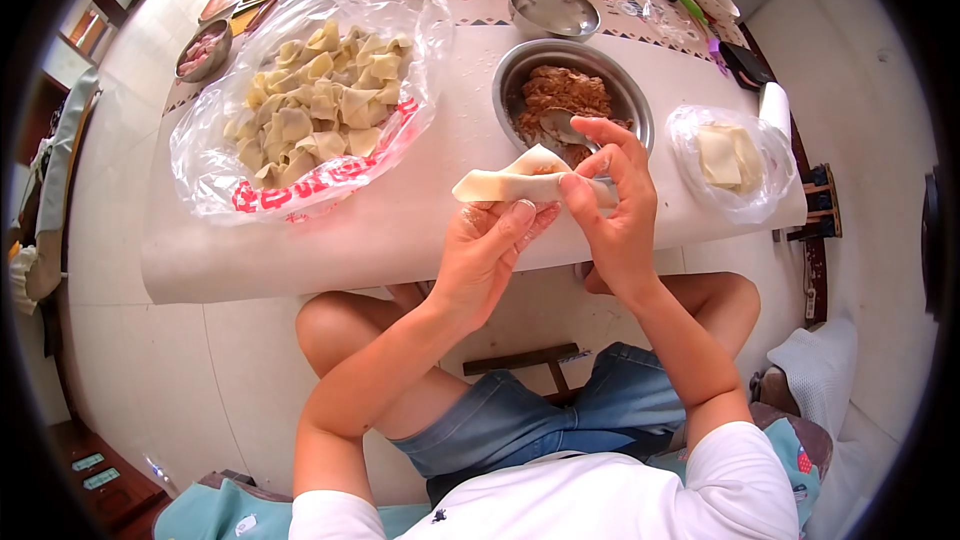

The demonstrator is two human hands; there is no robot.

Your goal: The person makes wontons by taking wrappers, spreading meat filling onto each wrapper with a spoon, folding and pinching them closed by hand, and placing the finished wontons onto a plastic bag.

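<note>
A wonton wrapper (500, 183), partly folded over, is held between my two hands in front of the table edge. My left hand (495, 245) supports it from below, thumb pressed against its near side. With thumb and fingers, my right hand (618, 195) pinches its right end. Just beyond is a metal bowl (503, 90) of brown minced filling (565, 90), a spoon (556, 124) resting in it. My right hand hides part of the spoon and bowl. To the left, folded wontons (320, 100) are heaped on a clear plastic bag (205, 175) with red print.
A stack of flat wrappers (728, 157) lies in a plastic bag (690, 125) at the right. Behind the filling stands a smaller metal bowl (553, 10). A bowl of pinkish meat (204, 50) sits at far left, and a dark phone-like object (746, 66) at far right.
</note>
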